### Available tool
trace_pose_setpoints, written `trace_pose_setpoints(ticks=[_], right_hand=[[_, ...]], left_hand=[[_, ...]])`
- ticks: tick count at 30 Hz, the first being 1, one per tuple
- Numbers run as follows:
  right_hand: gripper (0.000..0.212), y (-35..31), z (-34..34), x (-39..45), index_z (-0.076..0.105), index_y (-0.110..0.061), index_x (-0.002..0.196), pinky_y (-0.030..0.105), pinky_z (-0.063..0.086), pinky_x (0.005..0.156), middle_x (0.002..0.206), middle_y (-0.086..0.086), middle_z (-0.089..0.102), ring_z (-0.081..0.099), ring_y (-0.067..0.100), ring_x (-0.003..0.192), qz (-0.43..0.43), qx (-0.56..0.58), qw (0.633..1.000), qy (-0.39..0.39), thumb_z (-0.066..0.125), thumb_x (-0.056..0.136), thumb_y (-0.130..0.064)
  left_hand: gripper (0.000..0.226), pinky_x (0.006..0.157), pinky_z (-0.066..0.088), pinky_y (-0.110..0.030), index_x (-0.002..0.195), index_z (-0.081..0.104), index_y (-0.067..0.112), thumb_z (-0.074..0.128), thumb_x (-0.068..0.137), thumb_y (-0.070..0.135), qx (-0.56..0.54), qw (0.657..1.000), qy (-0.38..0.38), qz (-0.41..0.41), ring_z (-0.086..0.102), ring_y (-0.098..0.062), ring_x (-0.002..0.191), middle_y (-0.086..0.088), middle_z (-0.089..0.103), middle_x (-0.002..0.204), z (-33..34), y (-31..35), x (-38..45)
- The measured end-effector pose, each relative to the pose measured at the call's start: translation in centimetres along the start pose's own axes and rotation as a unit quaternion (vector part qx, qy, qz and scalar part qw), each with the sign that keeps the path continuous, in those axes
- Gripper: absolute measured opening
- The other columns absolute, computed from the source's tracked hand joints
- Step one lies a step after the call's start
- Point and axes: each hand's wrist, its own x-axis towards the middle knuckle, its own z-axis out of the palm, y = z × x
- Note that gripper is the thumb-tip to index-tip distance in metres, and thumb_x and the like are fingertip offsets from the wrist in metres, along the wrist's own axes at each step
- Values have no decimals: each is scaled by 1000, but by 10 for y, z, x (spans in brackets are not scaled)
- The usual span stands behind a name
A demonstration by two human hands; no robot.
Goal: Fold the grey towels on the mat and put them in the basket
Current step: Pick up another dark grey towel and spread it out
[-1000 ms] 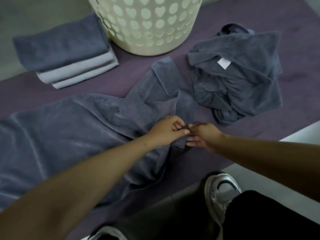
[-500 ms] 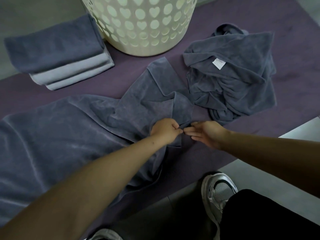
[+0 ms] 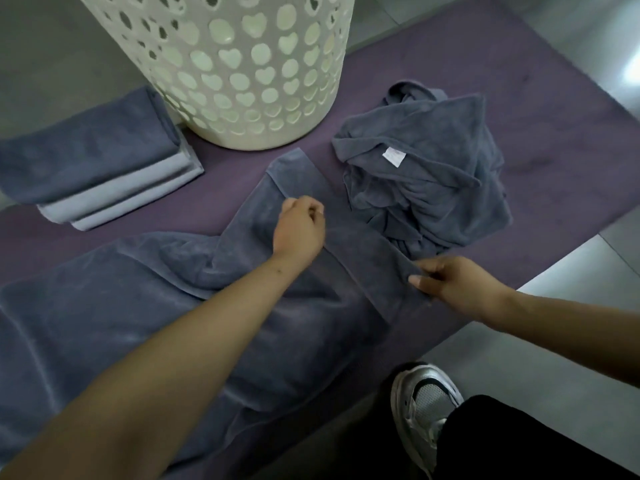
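Observation:
A long grey towel lies spread across the purple mat, running from the left edge to the middle. My left hand has its fingers curled on the towel's far edge near its top corner. My right hand pinches the towel's near right corner, and the end edge runs stretched between my hands. A second grey towel sits crumpled to the right, its white label up. The cream basket with heart-shaped holes stands at the back of the mat.
A stack of folded grey towels rests left of the basket, half on the mat. Pale tiled floor borders the mat on the right. My shoe and dark trouser leg stand at the mat's near edge.
My hands were together at one spot on the towel's edge. They have moved apart, the left away from me and the right toward me, drawing the end edge out straight.

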Motion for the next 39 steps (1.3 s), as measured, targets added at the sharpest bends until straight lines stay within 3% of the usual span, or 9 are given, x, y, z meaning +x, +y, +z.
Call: trace_pose_setpoints(ticks=[3, 6, 13, 17, 19, 22, 26, 36, 39], right_hand=[[34, 19, -5, -10, 53, -29, 62, 4, 38, 56, 54, -12, 56, 52, -9, 50, 28, -66, 997, 16, 57, 93, -15], [21, 32, -4, -8, 59, -19, 73, 12, 36, 57, 65, -6, 59, 56, 6, 66, 38, -105, 994, 19, 56, 94, -20], [13, 38, -7, 2, 67, -19, 102, 16, 35, 68, 74, -18, 55, 55, 7, 80, 10, -82, 996, 23, 57, 93, -20], [12, 36, -15, -3, 67, -24, 99, 18, 36, 72, 75, -18, 57, 54, -1, 71, -9, -79, 996, 38, 58, 92, -20], [8, 36, -23, -9, 64, -27, 93, 16, 36, 66, 71, -21, 55, 51, -8, 68, -13, -79, 995, 54, 58, 92, -21], [19, 30, -37, -25, 58, -40, 84, 10, 36, 62, 67, -23, 59, 55, -9, 67, -32, -73, 993, 83, 58, 92, -23], [24, 7, -58, -48, 57, -46, 95, 4, 41, 68, 79, -27, 65, 59, -10, 80, -80, -37, 988, 128, 56, 93, -23], [25, -1, -125, -71, 66, -35, 101, 17, 46, 73, 86, -18, 68, 60, -5, 76, -47, 37, 940, 335, 55, 92, -14], [25, -6, -132, -66, 69, -25, 108, 8, 43, 66, 85, -15, 68, 58, -10, 64, -61, 75, 935, 342, 54, 92, -12]], left_hand=[[30, 98, 40, -37, 125, 51, 5, 46, 99, 18, 52, 999, 10, -2, 51, -31, 114, -13, 39, 137, -3, -10, 37], [51, 110, 24, -34, 145, 30, 1, 45, 100, 19, 85, 995, -24, -35, 29, -28, 140, -15, 22, 155, -6, -18, 73], [74, 104, 39, -44, 148, 22, 9, 59, 91, 38, 76, 984, -54, -154, 42, -39, 129, -19, 29, 150, 1, -13, 113], [34, 78, 45, -34, 106, 62, 9, 68, 85, 35, 52, 990, -10, -131, 61, -29, 101, -12, 63, 109, -8, -11, 112], [16, 63, 49, -27, 85, 65, 13, 70, 84, 29, -84, 989, 3, -124, 68, -13, 72, -7, 67, 83, -22, 1, 110], [17, 42, 38, -15, 74, 58, 20, 68, 87, 25, -200, 974, 8, -104, 47, 3, 34, 12, 57, 44, -58, 38, 105], [14, 43, 41, -12, 79, 59, 22, 65, 90, 27, -274, 960, 24, -56, 51, 1, 43, 8, 58, 58, -95, 100, 108], [8, 71, 59, -31, 100, 59, 19, 61, 93, 24, -410, 911, -50, -26, 59, -14, 94, 0, 60, 99, -73, 215, 124], [5, 77, 59, -33, 94, 56, 20, 58, 95, 24, -415, 907, -58, -23, 58, -13, 95, 2, 60, 100, -65, 225, 123]])
